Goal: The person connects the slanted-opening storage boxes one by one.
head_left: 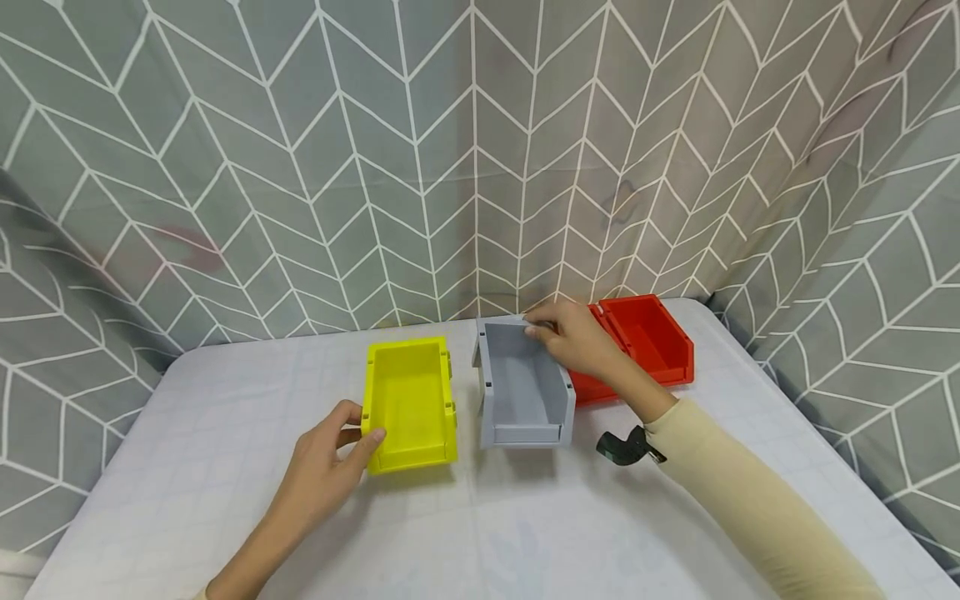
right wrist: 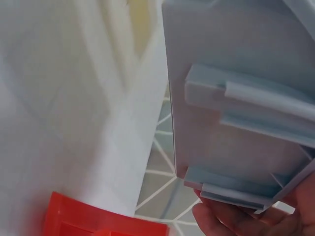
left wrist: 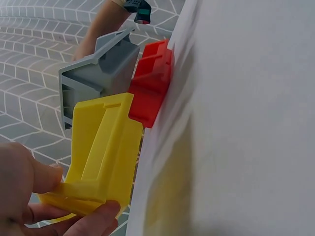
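Observation:
My left hand (head_left: 326,462) pinches the left wall of a yellow plastic storage bin (head_left: 408,400), thumb inside and fingers outside. In the left wrist view the yellow bin (left wrist: 106,142) is raised off the white tabletop, its shadow falling below it. My right hand (head_left: 577,337) grips a grey storage bin (head_left: 525,392) by its back right rim. That bin is also lifted, just right of the yellow one. Slotted rails show on the side of the grey bin (right wrist: 246,142) in the right wrist view, with fingertips curled at its lower end.
Two red bins (head_left: 652,342) stand side by side on the white-covered table (head_left: 247,417) at the right, one partly behind my right hand and the grey bin. A patterned grey curtain (head_left: 450,167) hangs behind the table. A black strap (head_left: 626,446) hangs at the right wrist.

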The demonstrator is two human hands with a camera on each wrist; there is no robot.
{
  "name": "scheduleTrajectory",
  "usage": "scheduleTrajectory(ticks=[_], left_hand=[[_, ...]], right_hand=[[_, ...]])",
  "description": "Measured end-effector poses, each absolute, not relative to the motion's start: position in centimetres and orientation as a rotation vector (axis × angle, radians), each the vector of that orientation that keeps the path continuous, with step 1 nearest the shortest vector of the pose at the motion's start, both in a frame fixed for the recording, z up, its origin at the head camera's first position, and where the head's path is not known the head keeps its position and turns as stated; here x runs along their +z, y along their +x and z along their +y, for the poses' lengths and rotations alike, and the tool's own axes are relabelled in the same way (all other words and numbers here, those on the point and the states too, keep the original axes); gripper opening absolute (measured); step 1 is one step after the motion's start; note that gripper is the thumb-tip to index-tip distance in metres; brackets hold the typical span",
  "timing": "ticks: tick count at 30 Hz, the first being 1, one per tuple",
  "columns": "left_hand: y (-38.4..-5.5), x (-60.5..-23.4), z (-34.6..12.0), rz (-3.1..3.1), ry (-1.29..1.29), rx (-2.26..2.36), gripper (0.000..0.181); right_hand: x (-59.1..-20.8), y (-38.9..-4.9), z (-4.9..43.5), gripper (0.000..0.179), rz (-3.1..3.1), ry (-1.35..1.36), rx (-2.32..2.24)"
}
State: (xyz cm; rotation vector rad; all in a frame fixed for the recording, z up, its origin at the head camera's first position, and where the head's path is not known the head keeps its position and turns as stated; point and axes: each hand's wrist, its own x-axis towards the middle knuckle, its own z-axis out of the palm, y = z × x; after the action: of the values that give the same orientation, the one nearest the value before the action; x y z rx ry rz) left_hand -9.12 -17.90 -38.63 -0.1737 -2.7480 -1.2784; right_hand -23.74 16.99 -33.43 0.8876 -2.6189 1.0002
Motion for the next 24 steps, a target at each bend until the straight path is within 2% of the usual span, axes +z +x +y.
scheduleTrajectory(ticks=[9,24], left_hand=[[-5.6,-38.6,-17.5,-2.85,0.025,-1.391,0.022],[-1.9,-41.1,-18.2,-2.876,0.083,-1.57,0.033]], right_hand=[[-32.5,-20.2,18.0,0.019,-2.613,0.902,1.031],[-33.2,-15.4,18.2,0.02,-2.607,0.966,1.073]])
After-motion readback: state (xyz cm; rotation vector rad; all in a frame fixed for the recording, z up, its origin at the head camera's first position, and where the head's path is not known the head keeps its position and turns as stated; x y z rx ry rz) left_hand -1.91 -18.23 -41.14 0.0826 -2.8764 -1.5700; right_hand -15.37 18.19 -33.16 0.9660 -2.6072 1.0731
